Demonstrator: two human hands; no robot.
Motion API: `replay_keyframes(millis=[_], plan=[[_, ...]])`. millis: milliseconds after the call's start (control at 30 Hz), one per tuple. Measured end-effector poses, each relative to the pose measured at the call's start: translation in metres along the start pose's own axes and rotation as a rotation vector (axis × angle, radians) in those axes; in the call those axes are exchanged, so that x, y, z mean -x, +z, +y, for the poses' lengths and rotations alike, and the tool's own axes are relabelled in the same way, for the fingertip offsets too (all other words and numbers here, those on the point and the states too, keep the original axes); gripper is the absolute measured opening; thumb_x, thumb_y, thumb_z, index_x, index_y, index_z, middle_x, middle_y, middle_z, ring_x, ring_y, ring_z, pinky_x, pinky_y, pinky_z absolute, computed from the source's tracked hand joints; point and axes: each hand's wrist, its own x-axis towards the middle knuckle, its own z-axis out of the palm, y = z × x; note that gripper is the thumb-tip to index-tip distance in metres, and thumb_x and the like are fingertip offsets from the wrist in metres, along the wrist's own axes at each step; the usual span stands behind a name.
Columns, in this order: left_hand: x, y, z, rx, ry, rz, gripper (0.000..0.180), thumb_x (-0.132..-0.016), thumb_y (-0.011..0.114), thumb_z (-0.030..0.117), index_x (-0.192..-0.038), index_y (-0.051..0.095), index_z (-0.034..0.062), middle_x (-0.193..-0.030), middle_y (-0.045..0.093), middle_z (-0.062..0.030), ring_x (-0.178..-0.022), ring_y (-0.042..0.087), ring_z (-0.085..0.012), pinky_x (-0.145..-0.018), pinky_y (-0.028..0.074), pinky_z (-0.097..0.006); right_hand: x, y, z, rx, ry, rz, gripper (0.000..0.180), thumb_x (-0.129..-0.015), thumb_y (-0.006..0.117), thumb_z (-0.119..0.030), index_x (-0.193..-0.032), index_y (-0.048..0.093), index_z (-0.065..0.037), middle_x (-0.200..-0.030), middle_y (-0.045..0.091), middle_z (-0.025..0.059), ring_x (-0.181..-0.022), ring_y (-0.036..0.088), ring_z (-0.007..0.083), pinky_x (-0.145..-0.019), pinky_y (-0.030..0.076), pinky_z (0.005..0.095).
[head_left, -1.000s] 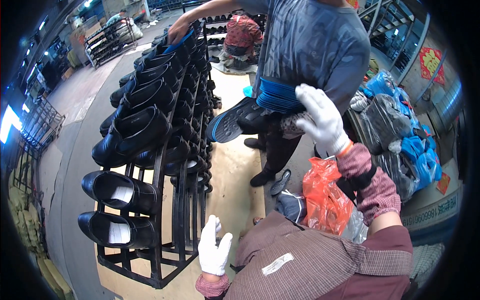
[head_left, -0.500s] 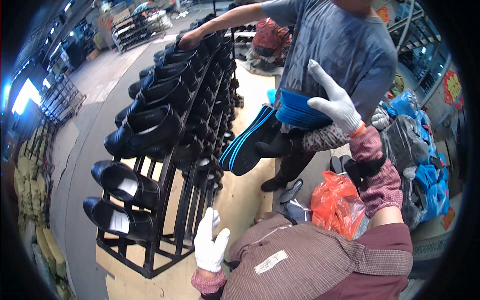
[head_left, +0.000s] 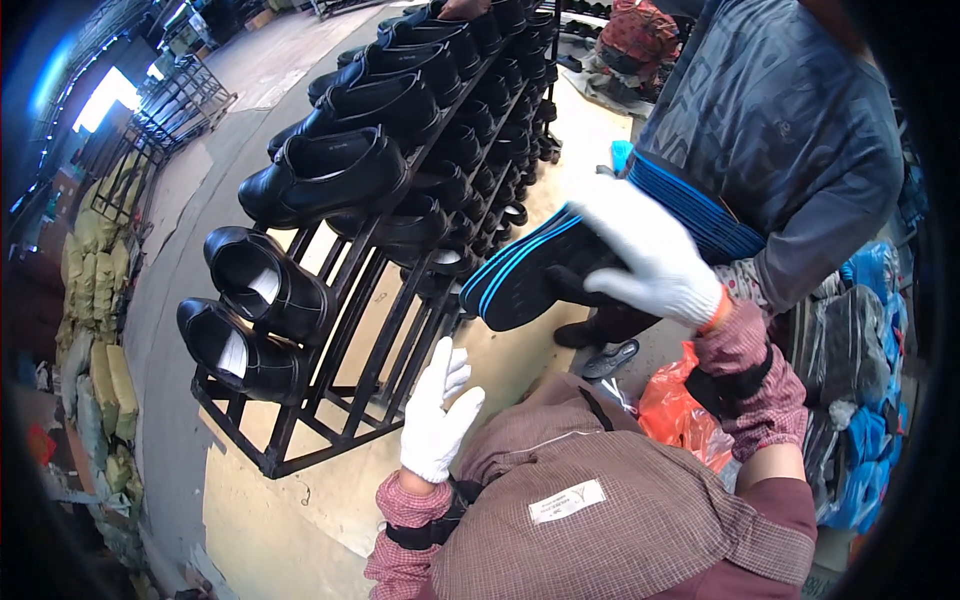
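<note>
My right hand [head_left: 650, 255], in a white glove, is open with thumb and fingers apart. It is in front of a stack of black insoles with bright blue edges [head_left: 695, 210]; whether it touches them I cannot tell. A few more black insoles [head_left: 515, 275] fan out to its left. A co-worker's dark-gloved hand [head_left: 572, 288] supports these, partly behind my thumb. My left hand [head_left: 437, 415], also white-gloved, is open and holds nothing. It is just right of the black metal rack [head_left: 345, 425], where black shoes [head_left: 325, 175] sit in rows.
The co-worker in a grey patterned shirt [head_left: 770, 130] stands close ahead on the right, one hand at the shoes atop the rack. An orange plastic bag [head_left: 675, 400] and bagged bundles [head_left: 850, 345] lie to the right. Stacked yellowish bundles [head_left: 95, 265] line the far left.
My right hand has moved down and left across the insoles, its fingers tilting leftward. My left hand stays open, slightly higher. The view has shifted, bringing the rack and co-worker closer.
</note>
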Motion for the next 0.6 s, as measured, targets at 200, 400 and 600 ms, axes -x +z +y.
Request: replay_keyframes(millis=[200,400,600], plan=[[0.008,0.008,0.011,-0.023,-0.01,0.014,0.08,-0.092,0.064,0.002,-0.16,0.022,0.0021,-0.145,0.049,-0.0193,-0.126,0.056,-0.0244,-0.106,0.046,-0.034,-0.044,0.075,0.03,0.139,-0.156,-0.14,0.084,-0.074,0.079,-0.02,-0.149,0.043,-0.009,-0.131,0.058,0.0195,-0.121,0.053,0.0398,-0.108,0.042,0.0468],[0.042,-0.012,0.001,-0.031,0.036,0.237,0.076,-0.09,0.072,0.004,-0.156,0.034,0.0014,-0.139,0.056,-0.0209,-0.123,0.061,-0.0297,-0.102,0.051,-0.038,-0.036,0.074,0.023,-0.074,-0.191,-0.271,0.051,-0.068,0.083,-0.026,-0.115,0.069,-0.012,-0.089,0.07,0.0104,-0.092,0.061,0.0357,-0.086,0.046,0.0437],[0.052,-0.014,0.011,0.199,0.014,0.247,0.086,-0.092,0.075,0.021,-0.159,0.024,0.0015,-0.146,0.051,-0.0161,-0.127,0.056,-0.0231,-0.108,0.044,-0.035,-0.044,0.025,-0.027,-0.889,0.213,-0.13,0.045,-0.079,0.076,-0.014,-0.121,0.066,0.0,-0.108,0.07,0.0121,-0.104,0.064,0.0239,-0.098,0.047,0.0357]])
